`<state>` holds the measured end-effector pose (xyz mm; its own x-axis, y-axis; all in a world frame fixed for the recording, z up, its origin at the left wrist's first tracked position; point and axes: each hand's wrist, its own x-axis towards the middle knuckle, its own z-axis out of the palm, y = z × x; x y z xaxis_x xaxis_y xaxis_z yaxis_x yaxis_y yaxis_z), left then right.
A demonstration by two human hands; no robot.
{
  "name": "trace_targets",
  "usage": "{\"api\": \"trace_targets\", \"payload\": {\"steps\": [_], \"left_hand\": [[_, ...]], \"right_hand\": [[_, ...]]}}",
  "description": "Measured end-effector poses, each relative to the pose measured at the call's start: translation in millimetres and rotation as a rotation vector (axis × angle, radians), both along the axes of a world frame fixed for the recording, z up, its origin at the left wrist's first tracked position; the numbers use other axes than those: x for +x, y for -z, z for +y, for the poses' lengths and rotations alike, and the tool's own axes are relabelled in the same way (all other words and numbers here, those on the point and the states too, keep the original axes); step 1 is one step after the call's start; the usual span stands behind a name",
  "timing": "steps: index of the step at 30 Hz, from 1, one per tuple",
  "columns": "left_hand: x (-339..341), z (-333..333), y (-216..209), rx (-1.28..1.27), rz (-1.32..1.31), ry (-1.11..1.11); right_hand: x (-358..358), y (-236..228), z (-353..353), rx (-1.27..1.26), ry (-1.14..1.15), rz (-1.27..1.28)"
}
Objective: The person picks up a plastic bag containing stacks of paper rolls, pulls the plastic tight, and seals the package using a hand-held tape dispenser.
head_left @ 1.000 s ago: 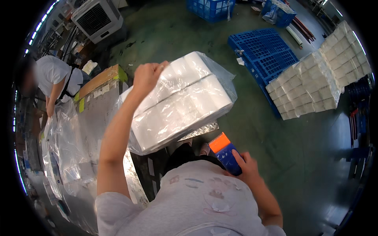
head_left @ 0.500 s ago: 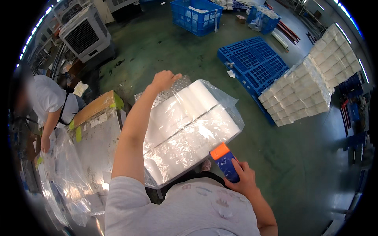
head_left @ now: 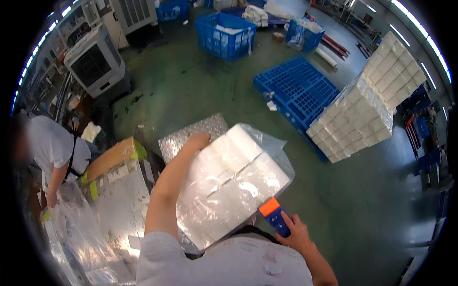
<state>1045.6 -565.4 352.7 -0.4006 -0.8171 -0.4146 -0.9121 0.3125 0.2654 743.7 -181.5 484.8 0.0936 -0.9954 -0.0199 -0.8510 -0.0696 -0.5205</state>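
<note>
A clear plastic bag holding white rolls or stacked packs lies in front of me, tilted toward my body on a textured metal plate. My left hand reaches over to the bag's far left edge and rests against it, its fingers mostly hidden. Low on the right, my right hand is closed around a blue hand tool with an orange end. That orange end is close to the bag's near right edge; whether they touch I cannot tell.
On my left, a co-worker handles clear plastic film at a worn table with a cardboard edge. A blue pallet and stacked white packs stand at right. Blue crates and a grey air cooler are farther back.
My left hand has come down from above the metal plate to the bag's edge. The bag has shifted toward me, baring more plate. My right hand still holds the tool near the bag.
</note>
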Motion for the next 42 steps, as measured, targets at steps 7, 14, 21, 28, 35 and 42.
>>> {"api": "trace_targets", "payload": {"steps": [7,14,21,28,35,42], "left_hand": [[-90.7,127.4,-110.3,-0.53,0.671,0.3],[-122.3,217.2,-96.0,-0.577,0.307,0.272],[-118.5,206.4,-97.0,-0.493,0.18,0.3],[-117.1,210.0,-99.9,-0.453,0.107,0.314],[-120.4,209.8,-101.3,-0.517,0.143,0.334],[-134.4,290.5,-105.7,-0.365,0.132,0.812]], "right_hand": [[-7.7,16.4,2.8,-0.014,0.014,-0.013],[-14.1,46.2,9.6,-0.106,-0.011,-0.09],[-9.8,66.1,11.2,-0.234,-0.025,-0.165],[-31.5,113.6,54.5,-0.239,-0.016,-0.299],[-61.0,60.2,48.4,0.163,-0.07,-0.117],[-62.6,21.6,-33.9,0.43,-0.278,-0.039]]}}
